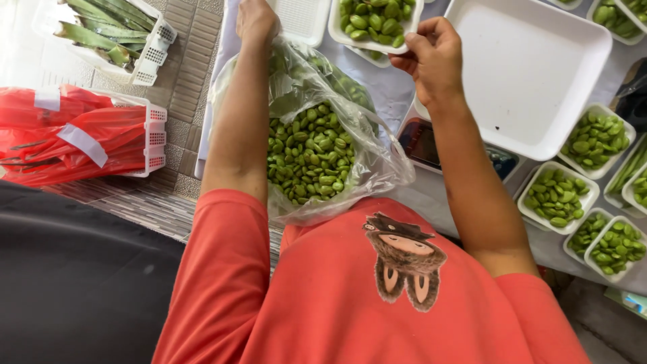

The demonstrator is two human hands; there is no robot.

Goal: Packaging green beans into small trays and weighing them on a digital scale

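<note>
A clear plastic bag point(377, 158) full of green flat beans point(306, 152) rests against my red shirt, between my arms. My left hand point(256, 20) is closed at the bag's top edge, its fingers curled out of sight. My right hand point(435, 57) pinches the rim of a small white foam tray point(337, 30) heaped with the same beans, at the top middle. Another white tray point(300, 17) lies just beside my left hand.
A big empty white foam tray point(532, 81) sits on a dark scale point(421, 141). Several small trays of beans point(559, 199) line the right side. On the left stand a white basket with red bags point(81, 135) and another with long green pods point(111, 34).
</note>
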